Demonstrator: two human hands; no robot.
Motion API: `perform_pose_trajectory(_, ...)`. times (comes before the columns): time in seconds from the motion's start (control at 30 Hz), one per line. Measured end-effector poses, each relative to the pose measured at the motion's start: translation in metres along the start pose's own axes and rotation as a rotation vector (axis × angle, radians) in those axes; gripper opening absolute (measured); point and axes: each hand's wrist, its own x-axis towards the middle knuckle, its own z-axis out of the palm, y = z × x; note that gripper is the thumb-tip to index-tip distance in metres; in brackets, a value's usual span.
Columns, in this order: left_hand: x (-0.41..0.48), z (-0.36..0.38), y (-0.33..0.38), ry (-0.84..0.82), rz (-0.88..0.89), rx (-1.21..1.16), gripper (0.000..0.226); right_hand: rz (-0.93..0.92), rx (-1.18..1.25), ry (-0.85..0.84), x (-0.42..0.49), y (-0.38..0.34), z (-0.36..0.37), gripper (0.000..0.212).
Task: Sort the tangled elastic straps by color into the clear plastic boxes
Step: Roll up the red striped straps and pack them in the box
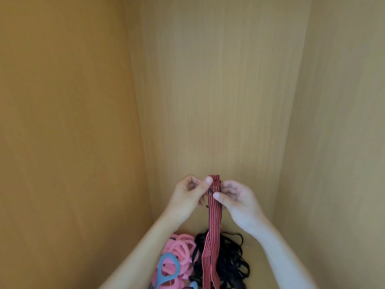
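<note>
Left side panel (pixel 62 122) of a wood-grain enclosure, plain. Low at the bottom edge: heap of pink loops (pixel 183 250), 1 blue loop (pixel 169 257) lying on top of it. Left hand (pixel 188 197) raised above the heap, thumb and curled fingers pinching the left edge of the striped strap (pixel 212 226) near its top. Strap is red with black lines, doubled over at the top, hanging straight down with its lower end over the piles. Black tangle (pixel 231 259) sits just right of the pink heap, touching it, behind the strap. Right hand (pixel 237 203) pinches the strap's right edge slightly lower. Back panel (pixel 208 80) behind, right side panel (pixel 343 122) beyond.
</note>
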Motion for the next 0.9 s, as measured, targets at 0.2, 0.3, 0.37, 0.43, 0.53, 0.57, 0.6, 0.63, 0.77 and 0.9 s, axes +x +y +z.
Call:
perform_pose_trajectory(0.2,-0.005,0.003,-0.015,-0.195,-0.082,-0.022,0.015,-0.061,0.102,0.193,0.012,-0.007,0.001,0.013)
perform_pose_trajectory(0.3,-0.002,0.008,-0.014,-0.157,-0.077,-0.031,0.007,-0.107,0.129,0.248,0.013,-0.007,0.002,0.013)
perform_pose_trajectory(0.37,-0.003,0.009,-0.013,-0.142,-0.068,-0.042,0.012,-0.113,0.149,0.240,0.012,-0.006,0.001,0.013)
perform_pose_trajectory(0.43,-0.005,0.010,-0.014,-0.143,-0.064,-0.037,0.018,-0.113,0.148,0.214,0.010,-0.005,0.000,0.014)
perform_pose_trajectory(0.53,-0.006,0.013,-0.018,-0.145,-0.062,-0.040,0.023,-0.117,0.107,0.172,0.006,-0.003,-0.002,0.012)
perform_pose_trajectory(0.57,-0.007,0.014,-0.020,-0.148,-0.069,-0.065,0.024,-0.119,0.096,0.166,0.005,-0.002,-0.002,0.011)
perform_pose_trajectory(0.6,-0.007,0.015,-0.021,-0.160,-0.076,-0.086,0.026,-0.123,0.087,0.164,0.004,-0.002,-0.002,0.010)
perform_pose_trajectory(0.63,-0.008,0.015,-0.024,-0.177,-0.083,-0.098,0.028,-0.132,0.079,0.168,0.004,-0.001,-0.001,0.010)
perform_pose_trajectory(0.77,-0.010,0.019,-0.029,-0.221,-0.137,-0.107,0.036,-0.212,0.032,0.233,-0.001,-0.001,0.004,0.017)
perform_pose_trajectory(0.9,-0.012,0.021,-0.032,-0.254,-0.219,-0.172,0.041,-0.281,0.050,0.299,-0.005,-0.002,0.007,0.025)
